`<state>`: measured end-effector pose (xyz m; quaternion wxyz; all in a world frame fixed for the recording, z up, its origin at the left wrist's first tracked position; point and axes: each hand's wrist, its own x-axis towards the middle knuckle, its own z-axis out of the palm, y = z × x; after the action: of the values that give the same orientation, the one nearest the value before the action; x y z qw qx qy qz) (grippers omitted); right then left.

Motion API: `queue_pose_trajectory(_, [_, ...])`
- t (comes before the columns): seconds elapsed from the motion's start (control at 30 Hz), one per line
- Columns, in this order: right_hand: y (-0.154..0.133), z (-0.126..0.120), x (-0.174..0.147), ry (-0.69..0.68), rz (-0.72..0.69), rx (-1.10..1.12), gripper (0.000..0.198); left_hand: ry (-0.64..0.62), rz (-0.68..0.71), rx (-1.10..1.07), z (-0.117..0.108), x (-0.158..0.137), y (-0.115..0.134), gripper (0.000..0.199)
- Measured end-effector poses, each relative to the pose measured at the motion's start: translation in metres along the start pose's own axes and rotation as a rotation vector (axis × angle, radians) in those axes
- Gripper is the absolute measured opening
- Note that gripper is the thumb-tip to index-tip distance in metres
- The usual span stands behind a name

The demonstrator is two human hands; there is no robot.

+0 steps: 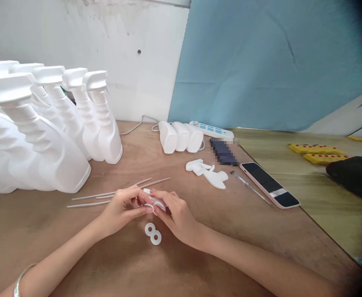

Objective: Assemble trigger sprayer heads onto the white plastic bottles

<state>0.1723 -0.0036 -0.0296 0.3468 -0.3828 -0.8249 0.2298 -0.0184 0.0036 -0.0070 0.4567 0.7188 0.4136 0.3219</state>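
Note:
My left hand (128, 206) and my right hand (176, 212) meet above the table, fingers closed around a small white spray trigger head (160, 203). A curved, ring-like white edge shows at my left thumb; whether it is a separate washer or the head's collar I cannot tell. Fingers cover much of the piece. Just below the hands, two flat white washers (156, 237) lie touching on the table. Several thin white dip tubes (88, 204) lie beside and behind my left hand. Beyond my right hand, more white spray trigger heads (213, 178) rest on their sides.
White spray bottles (57, 152) with heads on stand crowded at the left. Three white bottles (181, 138) lie at the back by a power strip (216, 132). A phone (269, 185), a pen-like clear tool (250, 187) and a dark blurred item (223, 152) lie to the right.

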Motion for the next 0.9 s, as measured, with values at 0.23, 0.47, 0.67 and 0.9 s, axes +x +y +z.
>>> queue_pose_trajectory(0.23, [-0.001,0.004,0.009,-0.093,0.151,0.345,0.028,0.055,0.167,0.198,0.002,0.001,-0.004,0.01])
queue_pose_trajectory(0.47, [-0.008,0.001,0.012,-0.09,0.239,0.571,0.031,0.133,0.126,0.247,0.011,0.001,0.002,0.012])
queue_pose_trajectory(0.67, [-0.007,0.004,0.01,-0.104,0.255,0.595,0.031,0.098,-0.119,0.023,0.015,0.005,0.0,0.034])
queue_pose_trajectory(0.9, [0.0,-0.003,0.009,-0.205,0.183,0.6,0.038,0.14,-0.157,-0.002,0.015,0.006,-0.003,0.032])
